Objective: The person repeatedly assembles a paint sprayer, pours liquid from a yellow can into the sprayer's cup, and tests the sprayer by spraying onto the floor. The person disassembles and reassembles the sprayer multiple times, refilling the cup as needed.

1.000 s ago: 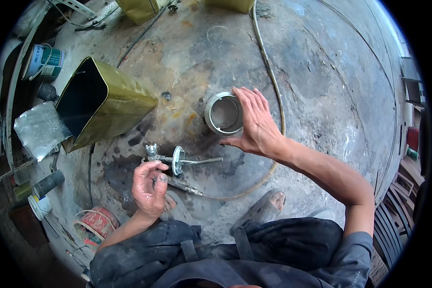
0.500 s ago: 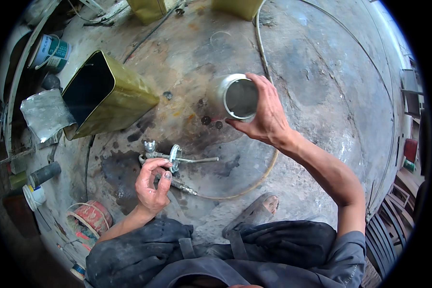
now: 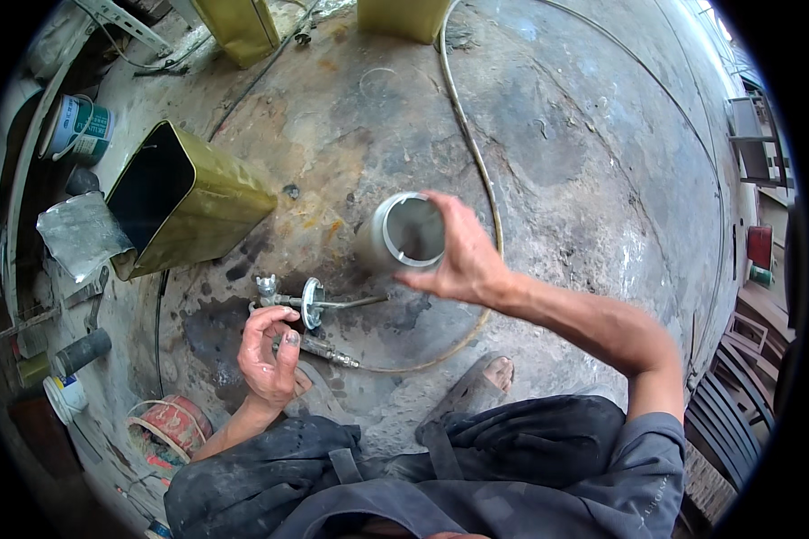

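My right hand [image 3: 472,251] grips a grey metal spray gun cup [image 3: 368,242] by its rim, fingers and thumb on opposite sides. The cup's open mouth faces up toward me. My left hand [image 3: 268,355] is closed round the handle of a metal spray gun [image 3: 289,300]; part of the handle is hidden by the fingers. The gun's round lid [image 3: 312,305] stands on edge, and its thin suction tube [image 3: 355,303] points right, toward the cup. A hose [image 3: 422,367] joins the gun at a metal fitting [image 3: 337,355] and curves off to the right.
A tall yellow-green square can [image 3: 216,202] lies tipped at left, its open end beside a grey sheet-like piece [image 3: 81,235]. A red bucket [image 3: 184,422] and a blue-and-white paint pail [image 3: 88,130] stand further left. Curved metal pieces [image 3: 737,418] lie at right.
My right hand has brought the cup down and left, closer to the spray gun. The left hand and gun keep nearly the same pose. The whole view has shifted slightly.
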A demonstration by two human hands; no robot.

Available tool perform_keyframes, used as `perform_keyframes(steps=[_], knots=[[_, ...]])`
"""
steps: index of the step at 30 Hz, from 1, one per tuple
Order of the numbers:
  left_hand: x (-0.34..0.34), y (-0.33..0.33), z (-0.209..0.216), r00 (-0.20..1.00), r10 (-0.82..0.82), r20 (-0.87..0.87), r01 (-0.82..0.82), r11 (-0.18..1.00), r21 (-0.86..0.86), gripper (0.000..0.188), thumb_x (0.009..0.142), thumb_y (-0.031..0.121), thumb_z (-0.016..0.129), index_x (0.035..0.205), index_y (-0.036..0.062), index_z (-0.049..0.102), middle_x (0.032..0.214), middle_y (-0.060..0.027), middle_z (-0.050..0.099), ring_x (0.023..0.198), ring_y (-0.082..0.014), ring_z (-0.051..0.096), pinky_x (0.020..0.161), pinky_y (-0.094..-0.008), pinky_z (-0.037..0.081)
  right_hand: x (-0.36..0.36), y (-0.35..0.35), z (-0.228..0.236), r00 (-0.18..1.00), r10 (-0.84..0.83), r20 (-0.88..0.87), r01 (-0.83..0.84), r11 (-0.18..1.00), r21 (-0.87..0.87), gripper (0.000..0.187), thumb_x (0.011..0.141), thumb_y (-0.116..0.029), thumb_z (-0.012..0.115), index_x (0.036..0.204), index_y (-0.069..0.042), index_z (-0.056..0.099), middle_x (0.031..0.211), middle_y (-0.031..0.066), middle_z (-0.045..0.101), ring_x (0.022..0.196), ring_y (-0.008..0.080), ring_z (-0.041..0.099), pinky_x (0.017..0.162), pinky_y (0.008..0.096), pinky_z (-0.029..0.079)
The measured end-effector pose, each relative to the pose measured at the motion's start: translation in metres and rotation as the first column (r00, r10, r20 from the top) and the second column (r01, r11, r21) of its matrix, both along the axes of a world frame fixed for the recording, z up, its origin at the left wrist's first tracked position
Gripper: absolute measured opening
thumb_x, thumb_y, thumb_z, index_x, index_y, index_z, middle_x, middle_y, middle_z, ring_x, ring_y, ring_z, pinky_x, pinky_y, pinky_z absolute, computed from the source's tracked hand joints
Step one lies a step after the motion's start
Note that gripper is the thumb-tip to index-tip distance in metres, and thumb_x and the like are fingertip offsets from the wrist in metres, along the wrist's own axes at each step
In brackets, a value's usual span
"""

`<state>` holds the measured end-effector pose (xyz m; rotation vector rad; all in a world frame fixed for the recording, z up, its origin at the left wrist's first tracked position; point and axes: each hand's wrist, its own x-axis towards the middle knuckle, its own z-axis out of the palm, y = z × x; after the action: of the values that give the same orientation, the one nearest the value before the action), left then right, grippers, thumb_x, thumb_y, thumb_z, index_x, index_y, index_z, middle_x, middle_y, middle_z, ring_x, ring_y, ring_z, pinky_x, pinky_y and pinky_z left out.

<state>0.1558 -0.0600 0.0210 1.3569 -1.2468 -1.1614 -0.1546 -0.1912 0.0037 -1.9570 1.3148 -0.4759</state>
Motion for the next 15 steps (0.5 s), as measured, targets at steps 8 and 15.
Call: perform_keyframes(steps=[8,15], knots=[[-0.004,-0.003,0.003,1.0,-0.019,-0.004,0.019,1.0,0.009,0.032,0.098,0.009,0.064,0.126,-0.0045,0.057,0.123,-0.0166,0.058,0.106,-0.0195,0.06,0.087,-0.0307,0.051,0.011,-0.012,0.025,0.978,0.144,0.152,-0.068,0.905,-0.42,0.107,0.062,-0.026,0.095,0.147,0.002,0.036,0.141,0.0232,0.051,0.133,0.0419,0.05,0.116,0.0545,0.038],[-0.004,0.0,0.003,0.999,-0.04,0.012,0.039,0.999,0.016,0.032,0.099,0.008,0.062,0.127,-0.0052,0.056,0.124,-0.0173,0.057,0.108,-0.0199,0.06,0.088,-0.0301,0.051,0.015,-0.003,0.03,0.971,0.169,0.167,-0.082,0.899,-0.431,0.109,0.062,-0.026,0.094,0.148,0.003,0.035,0.142,0.0232,0.051,0.133,0.0407,0.05,0.116,0.0574,0.036]])
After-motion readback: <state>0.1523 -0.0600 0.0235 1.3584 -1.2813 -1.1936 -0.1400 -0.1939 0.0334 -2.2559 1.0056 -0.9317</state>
